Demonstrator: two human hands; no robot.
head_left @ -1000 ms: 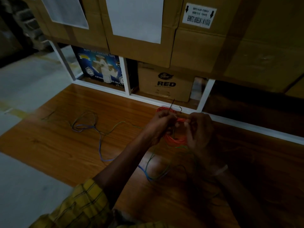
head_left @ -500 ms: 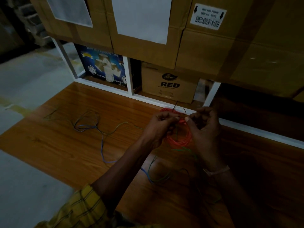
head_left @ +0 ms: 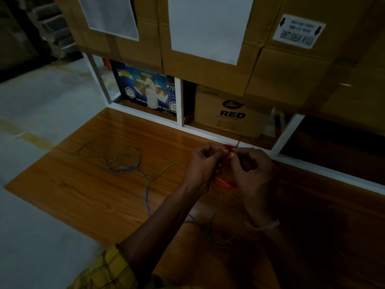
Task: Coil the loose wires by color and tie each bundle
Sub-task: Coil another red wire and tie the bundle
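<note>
A coil of red-orange wire hangs between my two hands above the wooden board. My left hand pinches the coil's top with curled fingers. My right hand pinches the same spot from the right, fingertips meeting the left ones. A thin dark tie end sticks up from the pinch. A loose blue wire and a green wire trail over the board to the left. More green wire loops below my wrists, dim in shadow.
A white shelf frame runs along the board's far edge. A blue tape box and a brown carton marked RED stand in it, with large cardboard boxes stacked above. Grey floor lies left.
My hands have drawn closer together at the top of the red coil, and more of the coil is covered by them. The loose wires on the board lie as before.
</note>
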